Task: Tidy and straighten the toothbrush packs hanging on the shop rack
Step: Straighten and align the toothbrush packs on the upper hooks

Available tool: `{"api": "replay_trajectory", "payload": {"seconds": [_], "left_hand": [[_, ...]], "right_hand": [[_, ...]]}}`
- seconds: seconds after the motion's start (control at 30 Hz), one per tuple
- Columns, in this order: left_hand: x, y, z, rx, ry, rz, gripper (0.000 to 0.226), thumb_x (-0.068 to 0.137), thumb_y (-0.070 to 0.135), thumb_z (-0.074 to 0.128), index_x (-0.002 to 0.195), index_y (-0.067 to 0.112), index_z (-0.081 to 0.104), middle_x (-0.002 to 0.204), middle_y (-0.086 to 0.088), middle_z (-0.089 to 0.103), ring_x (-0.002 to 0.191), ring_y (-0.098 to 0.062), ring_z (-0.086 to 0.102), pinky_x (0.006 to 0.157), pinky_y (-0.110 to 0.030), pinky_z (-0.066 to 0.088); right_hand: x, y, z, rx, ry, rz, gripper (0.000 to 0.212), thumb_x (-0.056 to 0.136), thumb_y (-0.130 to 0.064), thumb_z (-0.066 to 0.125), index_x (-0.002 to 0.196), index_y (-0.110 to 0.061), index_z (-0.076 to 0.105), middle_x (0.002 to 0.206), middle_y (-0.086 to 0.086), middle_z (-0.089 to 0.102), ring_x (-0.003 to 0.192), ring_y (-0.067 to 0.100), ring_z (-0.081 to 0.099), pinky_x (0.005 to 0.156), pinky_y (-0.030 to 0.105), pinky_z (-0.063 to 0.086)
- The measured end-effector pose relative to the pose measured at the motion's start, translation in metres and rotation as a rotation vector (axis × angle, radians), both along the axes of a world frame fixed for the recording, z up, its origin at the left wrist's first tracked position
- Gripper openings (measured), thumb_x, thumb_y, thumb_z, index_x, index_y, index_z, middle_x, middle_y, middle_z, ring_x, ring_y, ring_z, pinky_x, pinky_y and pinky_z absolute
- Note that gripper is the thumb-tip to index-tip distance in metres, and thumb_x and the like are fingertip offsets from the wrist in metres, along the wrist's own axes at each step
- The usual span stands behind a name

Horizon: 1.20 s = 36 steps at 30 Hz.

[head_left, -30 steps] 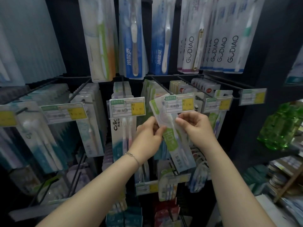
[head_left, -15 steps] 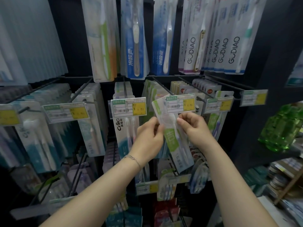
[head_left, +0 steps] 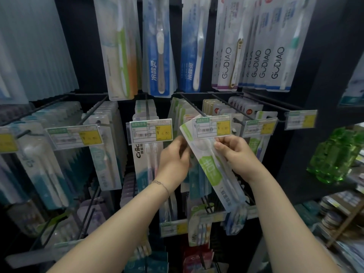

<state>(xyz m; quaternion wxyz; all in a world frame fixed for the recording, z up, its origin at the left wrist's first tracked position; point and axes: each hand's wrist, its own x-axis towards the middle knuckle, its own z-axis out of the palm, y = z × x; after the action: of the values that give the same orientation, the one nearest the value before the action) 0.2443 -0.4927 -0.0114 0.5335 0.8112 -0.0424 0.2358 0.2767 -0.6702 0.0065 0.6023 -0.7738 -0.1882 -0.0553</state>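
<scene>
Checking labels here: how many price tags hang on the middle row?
6, left to right: tag cut off at the left edge, second, third, fourth, fifth, sixth. Others may be hidden.

A black shop rack (head_left: 315, 91) with wire hooks carries rows of clear-fronted card toothbrush packs (head_left: 104, 146), hung one behind another. White, green and yellow price tags (head_left: 150, 131) sit at the hook tips.

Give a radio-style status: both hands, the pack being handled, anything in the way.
Left hand and right hand both pinch the green-and-white toothbrush pack. Pack tilted, lower end to the right. Price tag overlaps its top.
</scene>
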Motion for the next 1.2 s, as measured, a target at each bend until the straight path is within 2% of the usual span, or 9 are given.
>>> {"api": "replay_trajectory", "payload": {"seconds": [0.13,0.27,0.37,0.5,0.67,0.73,0.87,1.03,1.2], "left_hand": [[0.001,-0.003,-0.003,-0.092,0.007,0.033,0.010,0.101,0.022,0.050,0.098,0.021,0.060,0.089,0.001,0.071,0.077,-0.019,0.070,0.067,-0.044,0.061],[-0.001,-0.008,-0.006,-0.164,0.022,0.065,0.015,0.101,0.025,0.050,0.089,0.018,0.054,0.084,-0.004,0.070,0.077,-0.025,0.070,0.066,-0.045,0.061],[-0.006,-0.014,-0.008,-0.203,0.008,0.065,0.015,0.102,0.022,0.051,0.089,0.014,0.052,0.085,-0.009,0.069,0.076,-0.028,0.070,0.064,-0.039,0.061],[-0.013,-0.018,-0.017,-0.280,0.026,0.041,0.012,0.103,0.019,0.048,0.096,0.010,0.050,0.084,-0.013,0.069,0.068,-0.026,0.071,0.069,-0.049,0.061],[-0.023,-0.009,-0.032,-0.212,0.032,0.050,0.013,0.104,0.020,0.047,0.096,0.010,0.047,0.082,-0.015,0.067,0.065,-0.020,0.070,0.064,-0.041,0.061],[-0.027,-0.002,-0.039,-0.161,0.048,0.048,0.016,0.104,0.022,0.046,0.093,0.009,0.045,0.079,-0.016,0.066,0.063,-0.019,0.068,0.059,-0.037,0.059],[-0.036,0.009,-0.047,-0.088,0.048,0.072,0.022,0.103,0.022,0.045,0.086,0.009,0.038,0.075,-0.023,0.061,0.060,-0.020,0.066,0.049,-0.027,0.052],[-0.042,0.016,-0.053,-0.012,0.007,0.101,0.023,0.103,0.021,0.047,0.082,0.017,0.038,0.073,-0.020,0.058,0.066,-0.037,0.063,0.058,-0.053,0.053],[-0.055,0.021,-0.051,0.003,-0.024,0.093,0.023,0.102,0.021,0.048,0.081,0.019,0.040,0.071,-0.014,0.056,0.063,-0.037,0.059,0.057,-0.055,0.050]], "right_hand": [[0.000,0.002,-0.004,0.039,-0.011,-0.011,0.013,0.099,-0.011,0.054,0.099,-0.005,0.065,0.111,0.030,0.063,0.092,0.025,0.060,0.096,0.053,0.048],[-0.002,0.005,-0.005,0.099,-0.008,-0.025,0.014,0.100,-0.008,0.050,0.104,-0.004,0.064,0.114,0.023,0.067,0.097,0.018,0.063,0.092,0.034,0.052],[-0.001,0.006,-0.008,0.122,-0.003,-0.017,0.014,0.101,-0.008,0.050,0.103,-0.003,0.063,0.107,0.024,0.067,0.094,0.021,0.061,0.093,0.040,0.052],[0.000,0.008,-0.010,0.157,0.000,-0.026,0.014,0.101,-0.006,0.049,0.104,0.000,0.062,0.102,0.013,0.067,0.093,0.020,0.062,0.085,0.031,0.054],[0.004,0.009,-0.012,0.151,0.016,-0.061,0.014,0.100,-0.011,0.052,0.104,-0.005,0.063,0.107,0.024,0.068,0.090,0.024,0.061,0.089,0.053,0.052],[0.006,0.009,-0.013,0.176,0.027,-0.076,0.012,0.100,-0.012,0.053,0.100,-0.009,0.065,0.101,0.016,0.071,0.091,0.022,0.062,0.089,0.047,0.053],[0.014,0.010,-0.016,0.188,0.018,-0.139,0.013,0.100,-0.015,0.054,0.102,-0.006,0.063,0.102,0.019,0.069,0.089,0.020,0.060,0.089,0.042,0.052],[0.018,0.018,-0.023,0.190,-0.016,-0.215,0.008,0.099,-0.014,0.054,0.098,-0.012,0.062,0.090,0.003,0.065,0.082,0.013,0.060,0.077,0.028,0.050],[0.022,0.023,-0.022,0.126,-0.107,-0.355,0.007,0.098,-0.015,0.055,0.093,-0.015,0.059,0.085,-0.002,0.061,0.072,0.007,0.055,0.059,0.009,0.043]]}}
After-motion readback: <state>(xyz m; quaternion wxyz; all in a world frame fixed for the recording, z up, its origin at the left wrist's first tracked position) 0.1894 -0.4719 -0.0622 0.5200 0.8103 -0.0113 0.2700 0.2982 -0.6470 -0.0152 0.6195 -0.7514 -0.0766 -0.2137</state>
